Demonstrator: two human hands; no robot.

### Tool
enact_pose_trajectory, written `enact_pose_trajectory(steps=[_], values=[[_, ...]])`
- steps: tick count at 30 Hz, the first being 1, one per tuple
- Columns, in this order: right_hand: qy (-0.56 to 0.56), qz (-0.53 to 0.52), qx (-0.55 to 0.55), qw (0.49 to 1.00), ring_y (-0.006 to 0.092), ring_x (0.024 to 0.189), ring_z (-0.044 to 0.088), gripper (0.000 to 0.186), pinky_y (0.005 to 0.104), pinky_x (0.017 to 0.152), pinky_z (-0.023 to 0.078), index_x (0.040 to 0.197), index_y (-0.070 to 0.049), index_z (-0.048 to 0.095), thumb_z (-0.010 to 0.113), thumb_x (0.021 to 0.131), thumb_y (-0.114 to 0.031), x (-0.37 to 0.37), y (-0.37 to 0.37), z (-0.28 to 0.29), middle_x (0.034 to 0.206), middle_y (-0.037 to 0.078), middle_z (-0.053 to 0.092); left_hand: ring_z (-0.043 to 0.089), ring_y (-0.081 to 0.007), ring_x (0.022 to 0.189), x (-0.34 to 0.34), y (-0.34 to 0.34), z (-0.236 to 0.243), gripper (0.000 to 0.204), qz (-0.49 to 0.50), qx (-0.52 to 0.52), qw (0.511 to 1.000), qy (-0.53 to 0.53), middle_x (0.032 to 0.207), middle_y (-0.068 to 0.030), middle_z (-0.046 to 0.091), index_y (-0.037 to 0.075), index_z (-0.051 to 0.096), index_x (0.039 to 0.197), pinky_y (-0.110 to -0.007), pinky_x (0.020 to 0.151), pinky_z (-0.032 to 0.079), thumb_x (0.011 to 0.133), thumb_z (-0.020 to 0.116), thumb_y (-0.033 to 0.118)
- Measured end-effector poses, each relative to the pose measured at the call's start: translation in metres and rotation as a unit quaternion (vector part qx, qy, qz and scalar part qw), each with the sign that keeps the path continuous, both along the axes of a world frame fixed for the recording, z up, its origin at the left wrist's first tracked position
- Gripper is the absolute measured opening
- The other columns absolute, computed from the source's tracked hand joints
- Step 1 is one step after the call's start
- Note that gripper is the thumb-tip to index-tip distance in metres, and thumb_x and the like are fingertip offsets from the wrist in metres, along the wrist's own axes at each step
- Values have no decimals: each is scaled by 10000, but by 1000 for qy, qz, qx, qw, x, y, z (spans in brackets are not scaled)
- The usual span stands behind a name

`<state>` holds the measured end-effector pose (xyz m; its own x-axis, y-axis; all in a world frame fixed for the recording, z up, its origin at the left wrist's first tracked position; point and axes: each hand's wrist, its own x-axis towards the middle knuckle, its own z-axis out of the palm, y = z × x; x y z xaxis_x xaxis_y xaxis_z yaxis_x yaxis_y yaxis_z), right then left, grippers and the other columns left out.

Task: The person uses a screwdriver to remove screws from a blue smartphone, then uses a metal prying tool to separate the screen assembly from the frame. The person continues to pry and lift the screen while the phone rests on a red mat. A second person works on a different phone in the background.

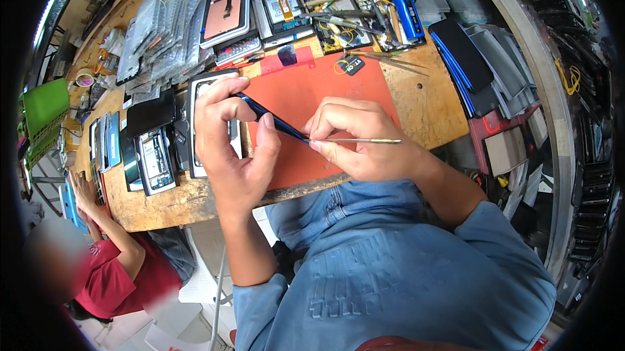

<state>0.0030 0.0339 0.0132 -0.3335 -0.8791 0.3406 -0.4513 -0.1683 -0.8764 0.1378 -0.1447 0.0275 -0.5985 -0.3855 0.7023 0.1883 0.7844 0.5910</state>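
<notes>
The left hand (229, 136) pinches a thin, dark blue panel (280, 124) between its thumb and bent fingers. The panel is up in the air over the mat, turned so its thin edge shows. It slants down to the right. The right hand (355, 137) has its thumb and fingers pressed together on a thin metal stick (364, 141). One end of the stick is at the low end of the panel, and the other end points right. I cannot tell if the stick touches the panel.

Under the hands is the orange mat (296, 87), flat on the wood table (433, 107). A white frame (193, 126) lies partly behind the left hand. Farther left is an open phone (155, 162) with its insides showing. At the far edge of the mat are a black card (351, 65) and some thin tweezers (398, 59). Behind them are a blue tube (405, 9) and a messy pile of tools. A pink and black tablet (226, 13) sits next to bubble wrap packs (163, 22). At the lower left, a person in a red shirt (127, 283) has their hands near the table.
</notes>
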Motion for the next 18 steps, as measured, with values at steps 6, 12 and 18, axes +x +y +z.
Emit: enact_pose_trajectory(steps=[6,12,18], values=[[4,11,-3,1000,289,960,741,128,383,768,567,896,14,633,745,892,75,2,7,-13,938,143,682,652,-367,1199,10,-4,1,271,18,2,999,-35,1248,-232,682,48,504,872,-467,1070,478,822,764,-7],[11,17,-61,998,301,763,612,122,424,657,475,942,18,607,695,894,88,7,9,-25,891,129,588,632,-376,1254,23,-6,-2,279,20,0,999,-36,1261,-229,670,52,495,854,-481,1087,462,846,770,2],[89,24,-47,995,328,881,685,158,414,737,547,923,14,618,722,851,108,7,15,-24,928,142,630,560,-391,1396,35,1,-9,209,18,33,998,-43,1349,-214,620,41,557,912,-504,1155,425,886,762,8]])
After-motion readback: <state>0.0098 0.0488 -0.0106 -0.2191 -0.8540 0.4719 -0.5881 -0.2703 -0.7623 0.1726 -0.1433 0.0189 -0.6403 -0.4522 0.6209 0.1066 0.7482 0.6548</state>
